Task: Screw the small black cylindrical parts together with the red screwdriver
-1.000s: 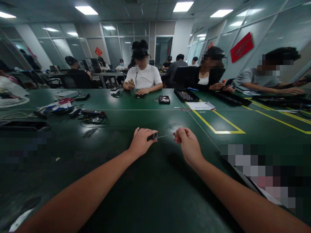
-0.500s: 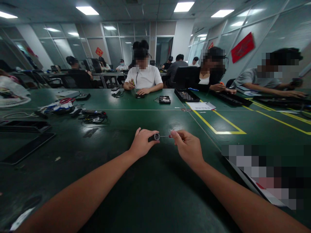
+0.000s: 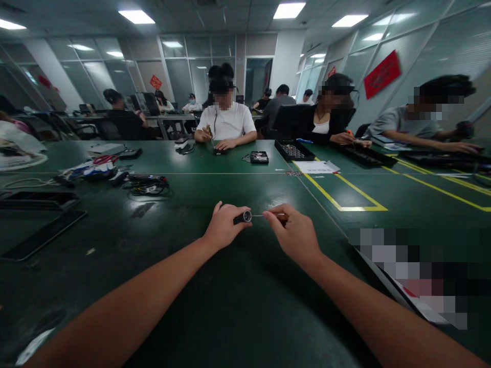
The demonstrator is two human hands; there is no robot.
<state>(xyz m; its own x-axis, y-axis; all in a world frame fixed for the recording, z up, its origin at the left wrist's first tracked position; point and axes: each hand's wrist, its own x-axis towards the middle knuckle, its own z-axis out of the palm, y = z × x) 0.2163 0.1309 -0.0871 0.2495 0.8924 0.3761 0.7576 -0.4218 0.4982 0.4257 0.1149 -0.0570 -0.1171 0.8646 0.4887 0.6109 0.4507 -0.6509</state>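
My left hand is closed around a small black cylinder with a round, silver-rimmed end, which looks like a small flashlight. From the right, my right hand grips the handle of a screwdriver. Its thin metal shaft points level at the side of the cylinder, and the tip meets it or lies very close. Most of the handle is covered by my fingers. Both hands are just above the green table.
Bundled black cables and red-handled tools lie at the left, behind black frame pieces. Across the table a person in white works beside a black parts tray. Yellow tape marks the right side.
My right thumb and fingers have shifted slightly left along the screwdriver, covering the red part seen before. My left hand and the black cylinder stay almost in place.
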